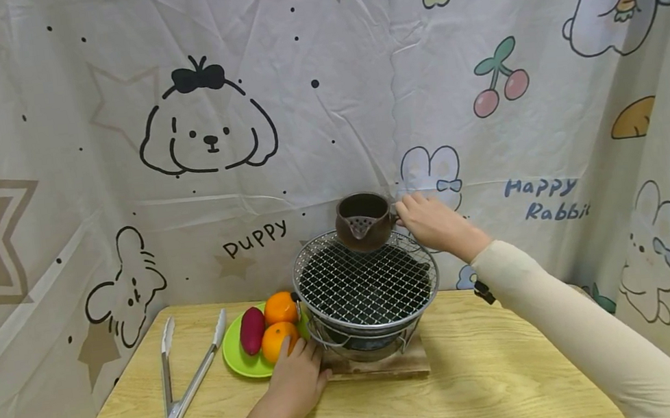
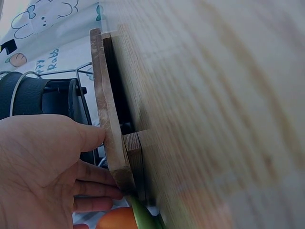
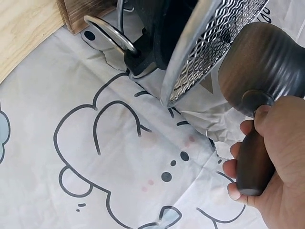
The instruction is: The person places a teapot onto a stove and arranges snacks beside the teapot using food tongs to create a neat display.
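Observation:
My right hand grips the straight side handle of a dark brown clay teapot. The lidless teapot, with strainer holes behind its spout, is over the far part of a round wire grill grate; in the right wrist view a gap shows between them. Beneath the grate is a dark brazier on a wooden board. At the board's left front corner rests my left hand, its fingers extended and its thumb against the board's edge.
Left of the grill, a green plate bears two oranges and a purple-red oval item. Metal tongs lie spread farther left on the wooden table. A printed cloth hangs close behind the grill.

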`<state>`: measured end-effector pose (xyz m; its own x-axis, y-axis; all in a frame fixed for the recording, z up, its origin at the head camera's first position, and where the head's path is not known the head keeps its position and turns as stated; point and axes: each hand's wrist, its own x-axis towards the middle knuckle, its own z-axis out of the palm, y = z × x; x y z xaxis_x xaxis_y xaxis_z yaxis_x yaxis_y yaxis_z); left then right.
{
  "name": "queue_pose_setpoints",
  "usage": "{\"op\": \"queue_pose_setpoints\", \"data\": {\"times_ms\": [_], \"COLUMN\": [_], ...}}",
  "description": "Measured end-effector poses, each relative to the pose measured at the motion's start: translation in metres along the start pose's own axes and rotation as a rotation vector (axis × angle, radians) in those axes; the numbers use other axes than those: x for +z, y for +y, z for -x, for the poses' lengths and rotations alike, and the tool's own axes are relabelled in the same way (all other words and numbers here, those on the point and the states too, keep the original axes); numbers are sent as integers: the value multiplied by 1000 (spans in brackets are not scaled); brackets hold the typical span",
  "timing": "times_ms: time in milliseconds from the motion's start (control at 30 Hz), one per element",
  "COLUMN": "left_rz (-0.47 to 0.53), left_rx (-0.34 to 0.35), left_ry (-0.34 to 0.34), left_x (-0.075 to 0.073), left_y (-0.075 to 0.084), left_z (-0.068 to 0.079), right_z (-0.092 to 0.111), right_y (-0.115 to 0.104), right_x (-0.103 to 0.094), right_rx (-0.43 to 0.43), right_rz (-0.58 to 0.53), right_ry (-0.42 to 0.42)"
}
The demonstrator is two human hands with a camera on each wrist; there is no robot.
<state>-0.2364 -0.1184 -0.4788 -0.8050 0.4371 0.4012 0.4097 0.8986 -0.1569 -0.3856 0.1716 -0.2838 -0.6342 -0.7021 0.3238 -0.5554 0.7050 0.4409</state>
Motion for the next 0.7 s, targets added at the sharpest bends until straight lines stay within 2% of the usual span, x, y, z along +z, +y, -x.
{"op": "queue_pose_setpoints", "data": {"times_ms": [267,700], "left_rz": [10,-14], "left_rx": [-10,-5], "left_ry": [-43,-13], "left_x": [-2,0], "left_y": [0,1], "left_z": [-1,0], "right_z": [0,-1], "right_y": [-3,-5], "right_x": [6,8], "right_rx": [10,30], "right_rz": [20,-12], "right_ry": [-10,-45]}}
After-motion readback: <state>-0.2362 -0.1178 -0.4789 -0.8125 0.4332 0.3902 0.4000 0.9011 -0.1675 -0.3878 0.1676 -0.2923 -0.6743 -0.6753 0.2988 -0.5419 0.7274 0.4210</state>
